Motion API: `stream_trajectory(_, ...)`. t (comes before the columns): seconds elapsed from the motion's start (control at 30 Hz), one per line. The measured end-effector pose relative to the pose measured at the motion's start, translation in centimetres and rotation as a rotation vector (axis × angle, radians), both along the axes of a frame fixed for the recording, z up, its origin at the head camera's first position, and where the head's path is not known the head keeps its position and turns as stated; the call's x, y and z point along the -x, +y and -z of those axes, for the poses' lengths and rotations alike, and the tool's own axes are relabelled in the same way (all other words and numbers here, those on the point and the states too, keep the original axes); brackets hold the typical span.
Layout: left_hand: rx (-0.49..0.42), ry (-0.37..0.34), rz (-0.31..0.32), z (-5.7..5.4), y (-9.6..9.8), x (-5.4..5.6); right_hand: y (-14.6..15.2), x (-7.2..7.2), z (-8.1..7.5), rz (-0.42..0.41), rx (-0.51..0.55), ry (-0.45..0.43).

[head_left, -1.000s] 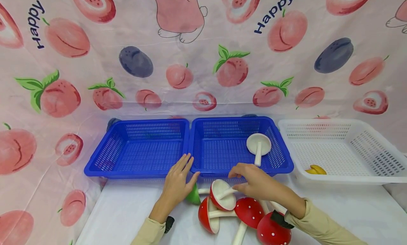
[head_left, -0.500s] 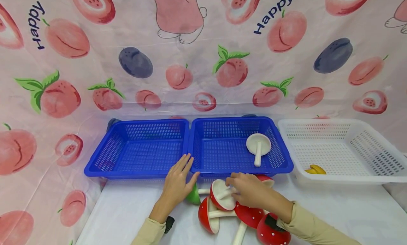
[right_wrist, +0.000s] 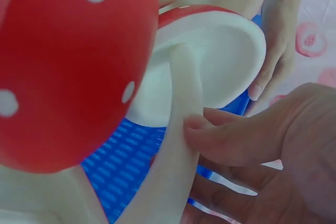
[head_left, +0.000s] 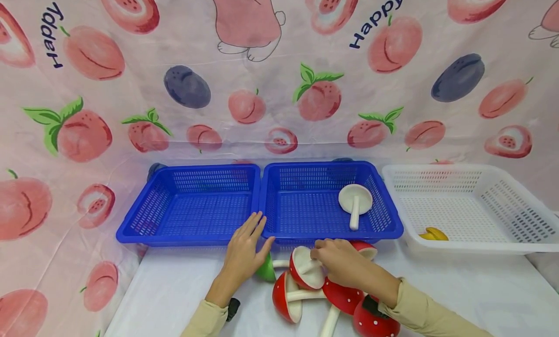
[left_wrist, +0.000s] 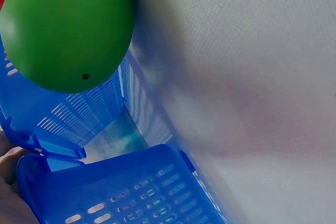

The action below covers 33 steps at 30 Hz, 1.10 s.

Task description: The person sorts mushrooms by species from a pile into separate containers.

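Near the middle basket's front, my right hand point(head_left: 345, 264) pinches the pale stem of a red toy mushroom point(head_left: 307, 274) between thumb and fingers. In the right wrist view, that mushroom's white underside point(right_wrist: 231, 61) faces the camera. My left hand point(head_left: 241, 254) lies with extended fingers at the front corners where the left blue basket point(head_left: 188, 241) and middle blue basket point(head_left: 323, 164) meet. Beside its thumb is a green toy mushroom point(head_left: 265, 270), whose round cap point(left_wrist: 68, 30) shows in the left wrist view. Several red white-spotted mushrooms point(head_left: 375, 322) are heaped around my right hand.
One mushroom point(head_left: 353, 199) lies underside up in the middle basket. At the right stands a white basket point(head_left: 480, 247) holding a small yellow object point(head_left: 434, 234). A fruit-printed cloth point(head_left: 262, 84) hangs behind the baskets; a white cloth point(head_left: 174, 298) covers the table.
My right hand has moved down and slightly left from the middle basket's front rim, and its fingers have closed on the red mushroom's stem. The left hand has stayed in place.
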<state>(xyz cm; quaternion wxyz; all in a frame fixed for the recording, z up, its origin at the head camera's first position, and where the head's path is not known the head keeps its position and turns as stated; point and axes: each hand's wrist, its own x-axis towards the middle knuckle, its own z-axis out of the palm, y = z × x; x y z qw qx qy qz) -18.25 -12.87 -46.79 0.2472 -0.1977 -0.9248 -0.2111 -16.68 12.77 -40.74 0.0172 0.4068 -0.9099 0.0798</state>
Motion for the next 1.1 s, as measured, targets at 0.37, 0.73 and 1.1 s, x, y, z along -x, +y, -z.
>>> stream_trajectory(0.37, -0.003, 0.006, 0.005, 0.0, 0.1, 0.1, 1.0, -0.4, -1.1, 0.045, 0.126, -0.077)
stream_trajectory(0.73, -0.013, 0.013, 0.008, 0.1, 0.1, 0.1, 1.6, -0.3, -2.9, 0.057, 0.236, -0.09)
stream_trajectory(1.1, -0.01, 0.019, 0.009, 0.1, 0.0, 0.1, 1.8, 0.4, -3.6, 0.078, 0.293, -0.062)
